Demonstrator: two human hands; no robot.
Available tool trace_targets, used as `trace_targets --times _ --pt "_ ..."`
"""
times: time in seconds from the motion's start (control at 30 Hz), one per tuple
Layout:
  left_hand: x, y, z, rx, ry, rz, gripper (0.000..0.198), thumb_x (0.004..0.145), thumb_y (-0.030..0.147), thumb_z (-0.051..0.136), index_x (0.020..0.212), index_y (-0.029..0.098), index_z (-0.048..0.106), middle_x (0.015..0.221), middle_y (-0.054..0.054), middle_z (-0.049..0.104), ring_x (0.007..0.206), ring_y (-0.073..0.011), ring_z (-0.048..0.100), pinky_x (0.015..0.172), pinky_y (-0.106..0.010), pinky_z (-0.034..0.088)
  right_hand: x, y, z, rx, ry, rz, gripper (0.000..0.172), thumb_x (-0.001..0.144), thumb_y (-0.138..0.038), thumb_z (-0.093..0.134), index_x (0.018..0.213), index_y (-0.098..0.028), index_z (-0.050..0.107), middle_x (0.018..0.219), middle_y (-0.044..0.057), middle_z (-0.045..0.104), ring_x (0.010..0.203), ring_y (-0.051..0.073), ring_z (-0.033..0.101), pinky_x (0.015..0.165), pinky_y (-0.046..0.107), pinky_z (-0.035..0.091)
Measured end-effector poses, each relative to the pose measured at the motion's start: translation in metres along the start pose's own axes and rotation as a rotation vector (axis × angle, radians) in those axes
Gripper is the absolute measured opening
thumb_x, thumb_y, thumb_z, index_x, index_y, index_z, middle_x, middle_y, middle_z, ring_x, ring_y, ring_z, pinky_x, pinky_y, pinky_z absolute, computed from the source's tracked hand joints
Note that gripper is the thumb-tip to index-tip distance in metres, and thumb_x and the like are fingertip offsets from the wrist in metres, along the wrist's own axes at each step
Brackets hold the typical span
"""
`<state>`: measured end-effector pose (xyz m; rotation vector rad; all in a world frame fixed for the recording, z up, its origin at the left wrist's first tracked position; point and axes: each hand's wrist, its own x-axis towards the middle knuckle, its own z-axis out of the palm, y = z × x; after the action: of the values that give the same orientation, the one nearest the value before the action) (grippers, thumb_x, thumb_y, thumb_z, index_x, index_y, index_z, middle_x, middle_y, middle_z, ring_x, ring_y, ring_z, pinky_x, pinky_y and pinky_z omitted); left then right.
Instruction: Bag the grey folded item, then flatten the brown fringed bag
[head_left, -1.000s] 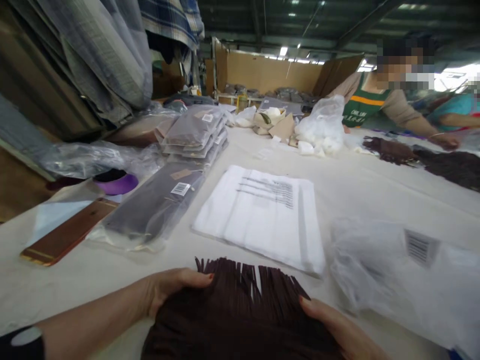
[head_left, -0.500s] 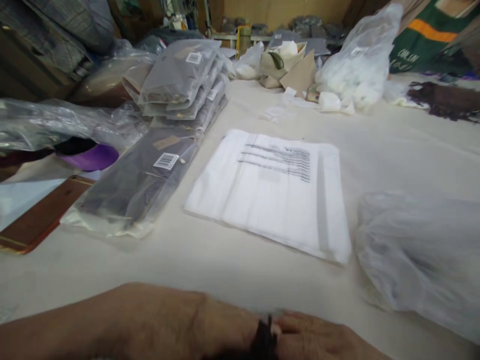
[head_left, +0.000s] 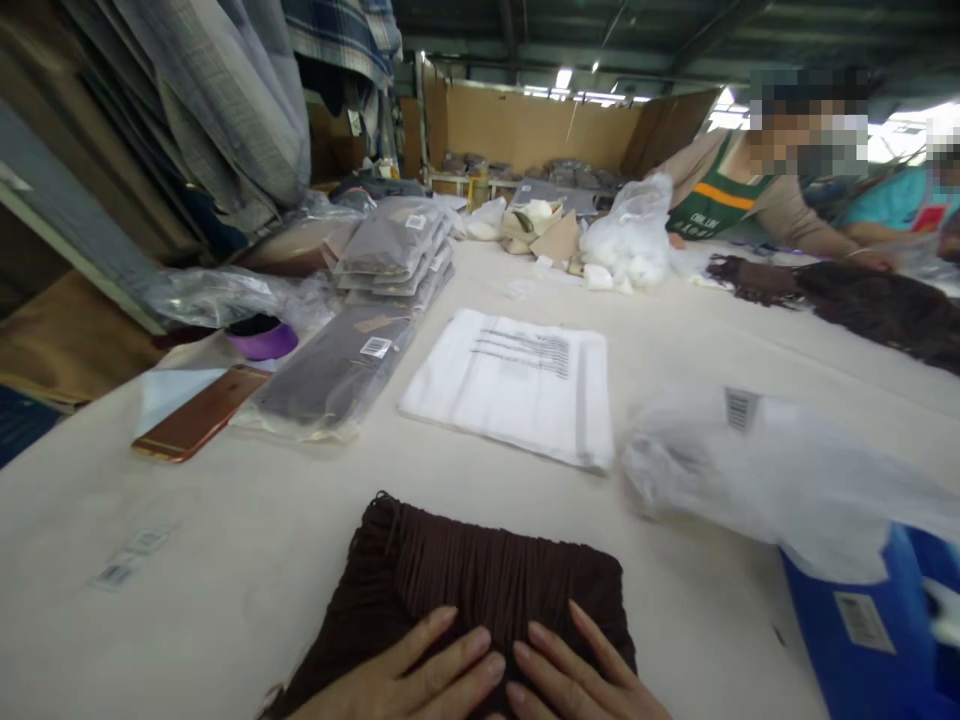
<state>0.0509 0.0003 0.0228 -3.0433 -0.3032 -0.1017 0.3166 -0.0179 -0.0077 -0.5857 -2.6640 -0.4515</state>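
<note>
A dark brown bundle of folded fabric with fine pleats or cords (head_left: 495, 560) lies on the table at the bottom centre. My left hand (head_left: 431, 670) rests on its left part, fingers stretched and lying flat. On its right part my right hand (head_left: 574, 665) lies open in the same way, the fingertips of both hands almost meeting. Beyond the bundle sits a stack of white plastic bags (head_left: 510, 390) with printed lines. To the left, a flat bag with a dark garment (head_left: 330, 370) carries a barcode label.
A pile of bagged garments (head_left: 390, 240) stands back left, near a phone (head_left: 199, 415) and a purple-edged item (head_left: 270, 342). At right are crumpled clear bags (head_left: 720, 460) and a blue box (head_left: 840, 620). A co-worker in a green apron (head_left: 705, 205) handles dark brown fabric (head_left: 862, 300).
The view has tilted up, showing more of the room and the co-worker. My hands, earlier close together at the bottom edge, now lie flat on the brown bundle, which has come into full view.
</note>
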Motion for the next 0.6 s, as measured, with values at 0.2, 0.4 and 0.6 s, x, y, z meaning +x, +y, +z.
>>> trace_targets --times 0.2,0.4,0.6 --pt "-0.017 0.033 0.024 0.218 0.218 -0.182 0.057 0.077 0.003 0.052 0.130 0.022 0.044 0.130 -0.009 0.052 0.127 -0.0257 0.040 0.110 -0.054 0.019 -0.010 -0.039 -0.002 -0.149 0.043 0.162 0.028 0.091 -0.031 0.045 0.114 -0.024 0.060 0.111 0.000 0.066 0.107 0.018 0.059 0.113 0.048 0.008" --pt "-0.005 0.010 0.024 0.106 0.112 -0.211 0.065 0.076 0.007 0.053 0.136 0.017 0.033 0.138 -0.016 0.042 0.130 -0.0317 0.033 0.103 -0.058 0.031 0.001 -0.043 0.004 -0.151 -0.100 0.329 0.042 0.089 -0.027 0.044 0.129 -0.015 0.047 0.129 0.008 0.054 0.120 0.023 0.049 0.102 0.046 0.038" --pt "-0.010 -0.026 0.011 0.037 0.148 -0.265 0.053 0.084 0.022 0.053 0.134 0.021 0.036 0.138 -0.014 0.042 0.129 -0.0314 0.035 0.102 -0.056 0.033 0.014 -0.036 0.011 -0.227 0.016 0.414 0.041 0.087 -0.018 0.044 0.127 -0.012 0.048 0.130 0.013 0.053 0.122 0.029 0.046 0.097 0.054 0.038"
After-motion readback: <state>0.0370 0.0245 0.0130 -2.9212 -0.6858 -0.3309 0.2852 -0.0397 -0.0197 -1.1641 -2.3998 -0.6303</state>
